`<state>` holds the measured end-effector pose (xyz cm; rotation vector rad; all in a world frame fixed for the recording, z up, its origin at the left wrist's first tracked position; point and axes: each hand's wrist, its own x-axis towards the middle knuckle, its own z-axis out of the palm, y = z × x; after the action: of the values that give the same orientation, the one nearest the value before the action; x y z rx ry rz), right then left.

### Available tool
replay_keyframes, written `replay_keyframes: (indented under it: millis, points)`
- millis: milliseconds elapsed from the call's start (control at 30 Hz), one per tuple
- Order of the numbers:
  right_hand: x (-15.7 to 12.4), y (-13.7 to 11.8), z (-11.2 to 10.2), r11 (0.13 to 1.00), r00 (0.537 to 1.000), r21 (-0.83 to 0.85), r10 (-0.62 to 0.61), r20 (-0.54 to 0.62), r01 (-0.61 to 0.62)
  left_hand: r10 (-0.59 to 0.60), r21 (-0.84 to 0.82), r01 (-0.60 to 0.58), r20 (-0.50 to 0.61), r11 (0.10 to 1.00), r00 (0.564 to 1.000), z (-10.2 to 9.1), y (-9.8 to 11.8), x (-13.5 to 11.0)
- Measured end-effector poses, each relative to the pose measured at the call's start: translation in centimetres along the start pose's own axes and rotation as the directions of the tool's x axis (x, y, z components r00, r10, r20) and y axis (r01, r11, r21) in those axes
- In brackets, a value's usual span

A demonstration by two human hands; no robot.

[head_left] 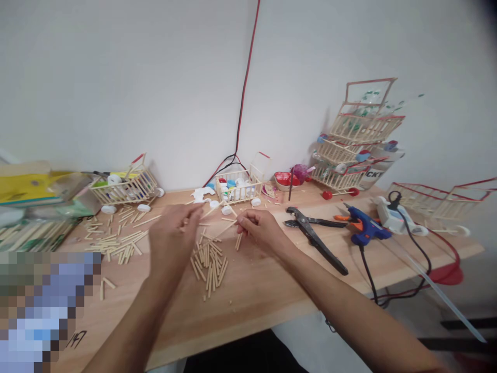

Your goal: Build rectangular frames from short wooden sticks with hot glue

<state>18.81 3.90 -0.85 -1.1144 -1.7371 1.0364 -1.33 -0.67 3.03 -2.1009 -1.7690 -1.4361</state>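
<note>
- We are pinching a thin stick [225, 231] with our right hand [261, 225], just right of the frame's centre. The thumb and forefinger are closing on its upper end, so the rest of it is pointing free, down and left towards the other hand.
- Our left hand [173, 235] is hovering just left of centre with its fingers [194, 211] curled and reaching towards the same stick. The hand is blurring, so we cannot tell whether those fingers are grasping anything or hanging loose.
- Both hands are working low over the table [252, 295], right above a pile of short sticks [209, 264] lying below centre. We judge the pile is sitting there so that either hand is getting a stick without stretching.
- More cut sticks [116, 243] are lying scattered at centre left, apart from the pile.
- A small stick cart [237, 187] loaded with bottle caps is standing just above the hands, against the wall, close enough to reach.
- A second cart [124, 186] is resting at the left. A stack of carts [357, 140] is leaning in the upper right, well apart from the hands and out of their way.
- The cutters [314, 235] and the blue glue gun [363, 223] are lying to the right of centre, on the side of the right hand. The gun's cord is trailing off the table's front edge.
- A red cable [244, 93] is hanging down the wall at top centre, behind the cart.
</note>
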Motion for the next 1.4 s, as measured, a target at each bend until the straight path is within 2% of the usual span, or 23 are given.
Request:
replay_keyframes:
  millis: [67, 133, 167, 233, 333, 367, 467, 533, 600, 767, 900, 967, 1033, 1067, 1100, 1133, 1200, 1267, 1300, 1400]
  points:
    - [0.2, 0.0, -0.6, 0.999, 0.999, 0.032, -0.004, -0.049, 0.006, -0.173, -0.111, 0.164, -0.077, 0.980, 0.982, -1.3, -1.6, 0.9]
    - [0.4, 0.0, -1.2, 0.996, 0.995, 0.083, -0.010, -0.104, 0.018, -0.303, -0.192, 0.288, -0.050, 0.938, 0.952, -2.2, -3.3, 1.9]
    - [0.6, 0.0, -1.4, 0.993, 0.991, 0.112, -0.013, -0.131, 0.028, -0.333, -0.177, 0.329, 0.010, 0.927, 0.943, -2.3, -4.0, 2.2]
    - [0.7, -0.1, -1.8, 0.985, 0.983, 0.167, -0.014, -0.182, 0.045, -0.313, -0.107, 0.334, 0.179, 0.936, 0.933, -2.1, -4.8, 2.7]
    - [0.8, -0.2, -2.2, 0.977, 0.972, 0.204, -0.018, -0.234, 0.067, -0.219, -0.011, 0.256, 0.479, 0.967, 0.850, -0.8, -4.6, 2.5]
    - [0.8, -0.3, -2.2, 0.977, 0.970, 0.201, -0.019, -0.243, 0.069, -0.191, 0.016, 0.214, 0.520, 0.977, 0.832, -0.3, -4.3, 2.2]
    - [0.7, -0.6, -2.3, 0.979, 0.967, 0.195, -0.011, -0.256, 0.063, -0.038, 0.037, 0.021, 0.546, 0.999, 0.837, 1.1, -3.6, 1.2]
    - [0.7, -0.7, -2.3, 0.975, 0.966, 0.213, 0.003, -0.257, 0.054, 0.041, 0.062, -0.093, 0.566, 0.994, 0.823, 1.6, -3.5, 0.7]
    - [0.7, -0.6, -2.2, 0.972, 0.969, 0.232, 0.015, -0.248, 0.044, 0.049, 0.101, -0.133, 0.590, 0.986, 0.806, 1.9, -3.6, 0.3]
    - [0.7, -0.3, -1.9, 0.974, 0.977, 0.222, 0.009, -0.214, 0.040, 0.048, 0.114, -0.148, 0.610, 0.982, 0.791, 2.3, -3.8, 0.1]
    - [0.6, -0.4, -1.7, 0.977, 0.984, 0.212, 0.003, -0.180, 0.035, 0.005, 0.093, -0.077, 0.603, 0.993, 0.797, 1.6, -4.2, 0.6]
    - [0.5, -0.5, -1.6, 0.977, 0.991, 0.211, 0.003, -0.134, 0.026, -0.062, 0.080, 0.018, 0.585, 0.997, 0.809, 0.6, -4.8, 1.2]
    - [0.3, -0.6, -1.4, 0.981, 0.997, 0.191, -0.006, -0.074, 0.020, -0.182, 0.087, 0.161, 0.499, 0.983, 0.847, -0.6, -5.6, 1.8]
    - [0.2, -0.7, -1.2, 0.985, 0.999, 0.173, -0.012, -0.048, 0.020, -0.242, 0.036, 0.254, 0.461, 0.966, 0.854, -1.3, -6.0, 2.0]
    - [0.1, -0.7, -1.1, 0.988, 0.999, 0.153, -0.018, -0.033, 0.023, -0.313, -0.056, 0.375, 0.444, 0.925, 0.839, -1.9, -6.4, 2.2]
    - [0.0, -0.7, -0.9, 0.990, 0.999, 0.135, -0.024, -0.026, 0.028, -0.393, -0.173, 0.498, 0.422, 0.850, 0.817, -2.5, -6.8, 2.3]
    - [-0.1, -0.7, -0.5, 0.993, 0.998, 0.110, -0.038, -0.040, 0.042, -0.508, -0.417, 0.658, 0.422, 0.627, 0.751, -3.5, -6.9, 2.2]
    - [-0.2, -0.7, -0.2, 0.994, 0.997, 0.094, -0.048, -0.067, 0.054, -0.521, -0.590, 0.690, 0.466, 0.419, 0.715, -4.2, -6.2, 1.9]
    - [-0.3, -0.7, 0.0, 0.995, 0.996, 0.087, -0.048, -0.079, 0.055, -0.517, -0.624, 0.693, 0.485, 0.361, 0.706, -4.3, -5.7, 1.6]
    - [-0.5, -0.6, 0.5, 0.996, 0.995, 0.081, -0.030, -0.098, 0.038, -0.498, -0.606, 0.729, 0.547, 0.319, 0.673, -4.3, -3.7, 0.9]
